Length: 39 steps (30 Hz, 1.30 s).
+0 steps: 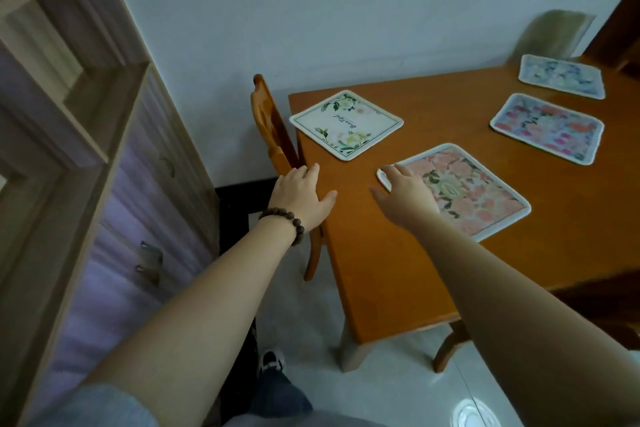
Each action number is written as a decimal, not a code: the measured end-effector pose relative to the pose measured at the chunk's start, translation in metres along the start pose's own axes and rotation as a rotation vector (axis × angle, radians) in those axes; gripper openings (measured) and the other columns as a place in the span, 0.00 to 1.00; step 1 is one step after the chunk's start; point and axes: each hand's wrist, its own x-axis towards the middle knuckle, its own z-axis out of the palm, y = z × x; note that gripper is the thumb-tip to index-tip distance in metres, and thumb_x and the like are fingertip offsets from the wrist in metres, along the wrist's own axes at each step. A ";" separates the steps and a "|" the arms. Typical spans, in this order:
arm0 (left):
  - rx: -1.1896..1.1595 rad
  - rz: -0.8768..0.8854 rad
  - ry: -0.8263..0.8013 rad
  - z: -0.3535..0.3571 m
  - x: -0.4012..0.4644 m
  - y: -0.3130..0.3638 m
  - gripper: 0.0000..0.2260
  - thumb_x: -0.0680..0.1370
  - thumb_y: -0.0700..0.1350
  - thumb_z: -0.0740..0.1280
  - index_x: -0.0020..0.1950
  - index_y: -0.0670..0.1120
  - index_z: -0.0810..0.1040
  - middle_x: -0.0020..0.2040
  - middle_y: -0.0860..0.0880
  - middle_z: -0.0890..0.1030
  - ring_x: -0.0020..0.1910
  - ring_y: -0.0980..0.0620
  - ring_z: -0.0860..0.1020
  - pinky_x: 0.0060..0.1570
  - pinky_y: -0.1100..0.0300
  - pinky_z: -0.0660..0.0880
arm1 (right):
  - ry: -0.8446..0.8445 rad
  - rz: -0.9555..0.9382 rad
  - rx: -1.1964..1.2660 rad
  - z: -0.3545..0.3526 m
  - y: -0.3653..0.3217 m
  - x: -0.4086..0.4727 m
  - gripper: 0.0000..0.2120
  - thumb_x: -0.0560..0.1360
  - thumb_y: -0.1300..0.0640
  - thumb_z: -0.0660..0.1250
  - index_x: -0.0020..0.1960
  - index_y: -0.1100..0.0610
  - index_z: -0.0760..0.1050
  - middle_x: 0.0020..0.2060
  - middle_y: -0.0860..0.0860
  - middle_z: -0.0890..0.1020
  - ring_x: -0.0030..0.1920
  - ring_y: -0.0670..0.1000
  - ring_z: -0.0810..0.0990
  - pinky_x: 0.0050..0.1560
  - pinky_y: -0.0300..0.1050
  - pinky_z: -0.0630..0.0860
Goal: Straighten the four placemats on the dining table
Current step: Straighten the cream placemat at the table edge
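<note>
Four placemats lie askew on the orange wooden dining table (pixel 398 270). Nearest is a pink floral mat (pixel 474 191), turned at an angle. My right hand (pixel 405 198) lies over its near left corner with fingers stretched out. A white mat with green leaves and script (pixel 346 123) sits rotated like a diamond near the table's left edge. My left hand (pixel 301 196), with a bead bracelet at the wrist, hovers open at that left edge, holding nothing. Farther right lie a pink-and-blue mat (pixel 549 126) and a pale blue mat (pixel 562 74).
A wooden chair (pixel 270 128) is pushed in at the table's left side, close by my left hand. Another chair back (pixel 550 33) stands at the far end. A tall cabinet with shelves and drawers (pixel 104 166) runs along the left. White floor tiles show below.
</note>
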 end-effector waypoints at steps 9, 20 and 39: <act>0.058 0.260 -0.076 0.011 0.171 -0.020 0.29 0.78 0.61 0.55 0.75 0.47 0.60 0.71 0.45 0.68 0.70 0.46 0.64 0.69 0.44 0.61 | 0.086 0.210 0.016 0.025 0.009 0.118 0.28 0.78 0.43 0.59 0.74 0.53 0.61 0.73 0.54 0.64 0.71 0.59 0.64 0.67 0.58 0.67; 0.075 0.500 -0.221 0.001 0.363 -0.081 0.31 0.78 0.59 0.56 0.77 0.46 0.55 0.76 0.45 0.61 0.74 0.47 0.59 0.71 0.44 0.57 | 0.201 0.501 0.047 0.058 -0.036 0.255 0.27 0.77 0.43 0.61 0.73 0.52 0.63 0.72 0.55 0.67 0.71 0.57 0.64 0.66 0.56 0.66; 0.069 0.443 -0.332 0.070 0.462 -0.105 0.31 0.77 0.60 0.56 0.77 0.49 0.56 0.75 0.45 0.63 0.73 0.46 0.59 0.71 0.42 0.55 | 0.081 0.611 -0.017 0.098 -0.017 0.327 0.31 0.76 0.35 0.56 0.74 0.48 0.60 0.78 0.55 0.49 0.77 0.56 0.44 0.73 0.57 0.47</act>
